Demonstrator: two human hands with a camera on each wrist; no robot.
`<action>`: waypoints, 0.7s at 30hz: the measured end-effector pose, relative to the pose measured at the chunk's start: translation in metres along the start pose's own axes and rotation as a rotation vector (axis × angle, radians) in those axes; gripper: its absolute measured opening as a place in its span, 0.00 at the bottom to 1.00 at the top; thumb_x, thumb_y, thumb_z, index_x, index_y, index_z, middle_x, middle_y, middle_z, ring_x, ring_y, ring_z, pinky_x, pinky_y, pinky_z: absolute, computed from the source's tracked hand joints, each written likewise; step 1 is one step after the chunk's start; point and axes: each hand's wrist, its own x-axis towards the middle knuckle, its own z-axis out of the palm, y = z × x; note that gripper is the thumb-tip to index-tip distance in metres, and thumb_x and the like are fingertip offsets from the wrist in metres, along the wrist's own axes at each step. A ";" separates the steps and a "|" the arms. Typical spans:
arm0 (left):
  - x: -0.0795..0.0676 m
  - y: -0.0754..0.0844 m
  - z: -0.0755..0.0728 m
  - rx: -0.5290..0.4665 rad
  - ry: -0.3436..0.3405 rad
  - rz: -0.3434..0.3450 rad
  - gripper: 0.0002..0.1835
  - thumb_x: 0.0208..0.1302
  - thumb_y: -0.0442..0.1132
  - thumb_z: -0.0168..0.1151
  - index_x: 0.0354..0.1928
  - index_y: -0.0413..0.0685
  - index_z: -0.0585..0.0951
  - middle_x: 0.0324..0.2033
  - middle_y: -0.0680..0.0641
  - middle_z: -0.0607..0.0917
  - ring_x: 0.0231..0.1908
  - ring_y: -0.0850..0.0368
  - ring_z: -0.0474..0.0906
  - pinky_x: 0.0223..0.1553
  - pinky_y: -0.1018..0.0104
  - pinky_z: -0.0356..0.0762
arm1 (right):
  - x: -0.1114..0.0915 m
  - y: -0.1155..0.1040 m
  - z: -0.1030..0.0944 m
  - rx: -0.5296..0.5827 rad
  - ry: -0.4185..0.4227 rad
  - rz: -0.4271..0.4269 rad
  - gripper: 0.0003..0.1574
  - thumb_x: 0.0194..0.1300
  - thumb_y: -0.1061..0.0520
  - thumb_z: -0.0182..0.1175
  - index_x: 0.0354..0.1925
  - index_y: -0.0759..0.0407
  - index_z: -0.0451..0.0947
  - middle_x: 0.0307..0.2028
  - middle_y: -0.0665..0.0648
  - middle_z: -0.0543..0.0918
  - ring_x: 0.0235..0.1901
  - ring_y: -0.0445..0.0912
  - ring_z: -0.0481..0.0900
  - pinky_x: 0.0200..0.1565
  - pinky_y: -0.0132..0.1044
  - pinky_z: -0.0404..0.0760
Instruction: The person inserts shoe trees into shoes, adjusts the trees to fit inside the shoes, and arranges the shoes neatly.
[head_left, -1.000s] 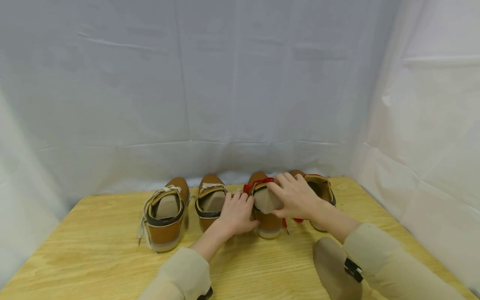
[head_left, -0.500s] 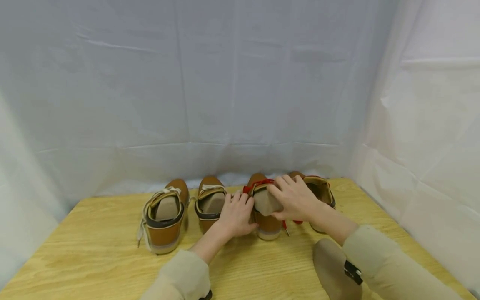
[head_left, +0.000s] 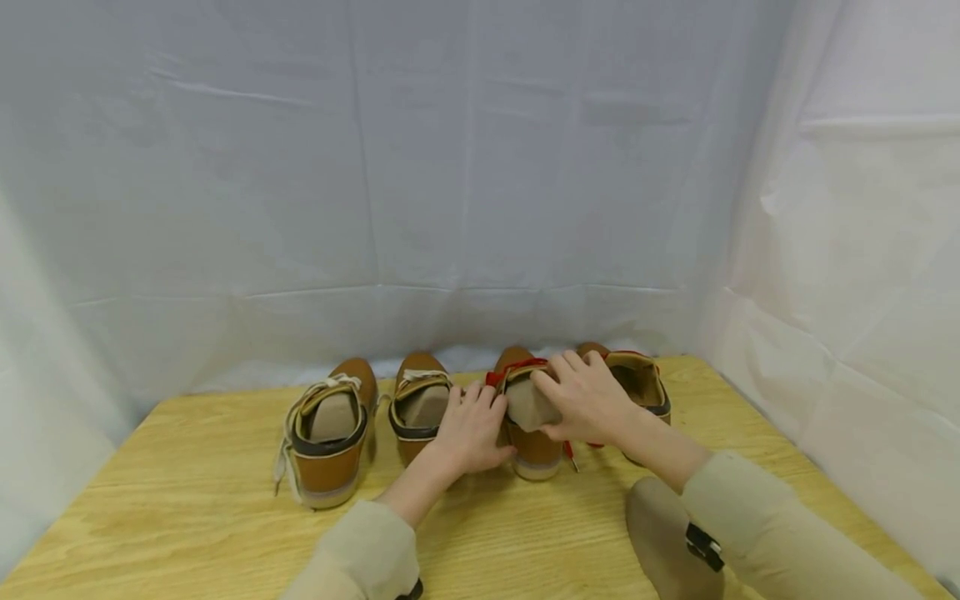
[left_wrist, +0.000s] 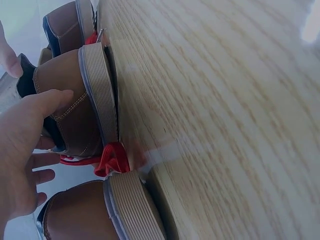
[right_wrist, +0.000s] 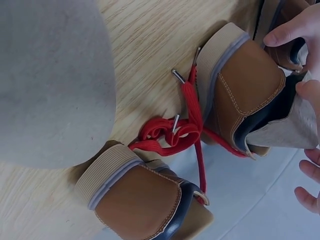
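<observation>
A brown shoe [head_left: 536, 457] with red laces stands on the table, heel towards me, third from the left in the row. My left hand [head_left: 472, 429] grips its left side; in the left wrist view the thumb [left_wrist: 59, 98] presses the outside of the heel. A greyish-beige insole [head_left: 531, 407] is partly inside this shoe, its end sticking up out of the opening. My right hand [head_left: 588, 404] holds that raised end between thumb and fingers. The front part of the insole is hidden inside the shoe.
Two brown shoes with white laces [head_left: 326, 471] [head_left: 415, 447] stand at left, insoles inside. At right is another red-laced shoe [head_left: 637, 379]. A loose insole [head_left: 656, 525] shows below my right forearm. White sheeting [head_left: 420, 183] hangs behind the wooden table [head_left: 187, 500].
My right hand and the insole end have shifted very slightly to the left. The left hand keeps its place on the shoe.
</observation>
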 end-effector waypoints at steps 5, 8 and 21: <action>-0.001 0.000 -0.001 -0.011 -0.007 0.004 0.35 0.52 0.65 0.61 0.55 0.48 0.72 0.52 0.44 0.72 0.54 0.47 0.63 0.51 0.48 0.59 | 0.002 -0.001 0.001 -0.008 -0.022 0.016 0.41 0.40 0.32 0.69 0.47 0.53 0.72 0.36 0.56 0.74 0.35 0.53 0.72 0.33 0.48 0.71; 0.000 0.000 -0.001 -0.018 -0.021 0.005 0.36 0.52 0.65 0.61 0.56 0.48 0.72 0.53 0.44 0.71 0.56 0.46 0.63 0.52 0.47 0.58 | 0.003 -0.001 0.001 -0.006 -0.049 0.032 0.41 0.40 0.32 0.69 0.48 0.53 0.72 0.36 0.57 0.74 0.36 0.53 0.72 0.34 0.49 0.71; -0.001 -0.002 -0.004 -0.025 -0.029 0.006 0.36 0.53 0.65 0.60 0.56 0.48 0.72 0.53 0.43 0.71 0.56 0.46 0.63 0.52 0.47 0.58 | 0.009 -0.005 0.004 0.100 -0.117 0.124 0.39 0.42 0.35 0.70 0.46 0.54 0.70 0.35 0.57 0.72 0.35 0.52 0.72 0.27 0.45 0.72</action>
